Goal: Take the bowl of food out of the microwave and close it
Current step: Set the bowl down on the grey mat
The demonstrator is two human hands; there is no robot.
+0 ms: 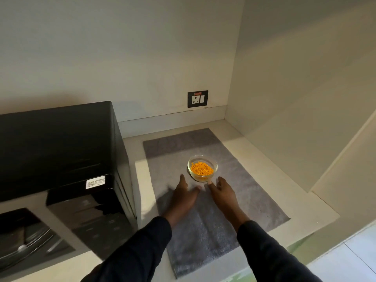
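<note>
A small clear glass bowl (202,168) of orange food stands upright on a grey towel mat (205,224) on the counter. My left hand (182,197) and my right hand (223,195) hover just in front of the bowl, fingers spread, holding nothing; a right fingertip is close to the bowl's base, and contact is unclear. The black microwave (61,147) sits to the left, and its door (24,237) hangs open at the lower left.
A wall socket (197,98) is on the back wall behind the mat. A side wall and a slanted panel (325,159) close the counter on the right. The pale counter edge (305,231) runs along the front right.
</note>
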